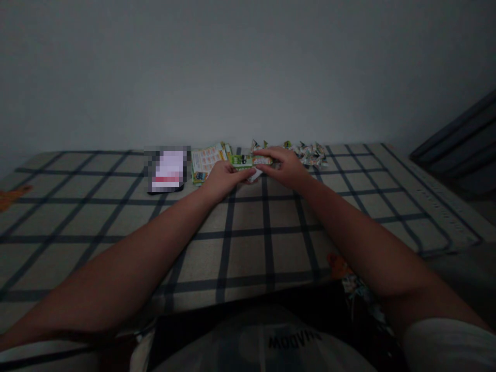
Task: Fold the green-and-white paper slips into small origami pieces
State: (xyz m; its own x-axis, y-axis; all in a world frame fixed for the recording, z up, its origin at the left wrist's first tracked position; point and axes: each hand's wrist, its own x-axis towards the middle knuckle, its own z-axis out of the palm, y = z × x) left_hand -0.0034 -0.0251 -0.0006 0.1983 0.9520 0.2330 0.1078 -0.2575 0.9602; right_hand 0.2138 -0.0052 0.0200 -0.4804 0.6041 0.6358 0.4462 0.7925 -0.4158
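Strip [248, 160], illegible print, between left hand [223, 178], right hand [285, 167]

Phone screen [167, 169] pixelated out, leaflet [207, 160] print too small to read, paper strip [248, 160] partly covered by right hand [284, 166] and left hand [222, 178], grip unclear, orange thing [11, 196] cut off at left edge, folded-paper heap [308, 153] a dim blur
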